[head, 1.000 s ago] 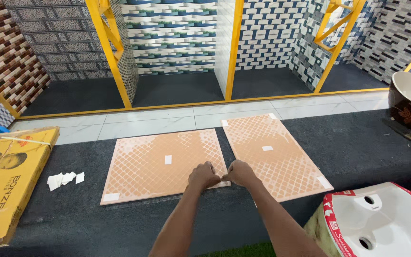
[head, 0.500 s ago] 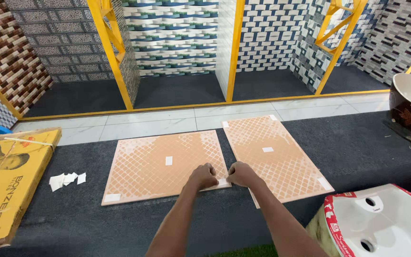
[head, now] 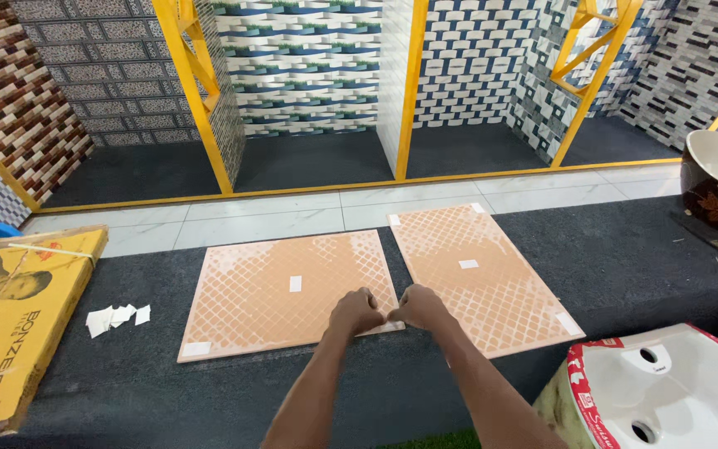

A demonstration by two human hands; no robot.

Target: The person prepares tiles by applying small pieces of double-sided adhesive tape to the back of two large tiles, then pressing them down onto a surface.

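Two flat square orange tiles are laid face down on a dark, rough carpet (head: 625, 258), their backs marked with a bumpy diamond grid. The left tile (head: 284, 291) and the right tile (head: 479, 274) are set close together, with a thin gap between. The left hand (head: 356, 311) is curled on the near right corner of the left tile. The right hand (head: 416, 305) is curled on the near left corner of the right tile. The knuckles are touching.

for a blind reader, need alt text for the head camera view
The left hand and right hand, both fisted, meet at the near corners of two peach tiles, left tile and right tile, lying face down on a dark carpet.
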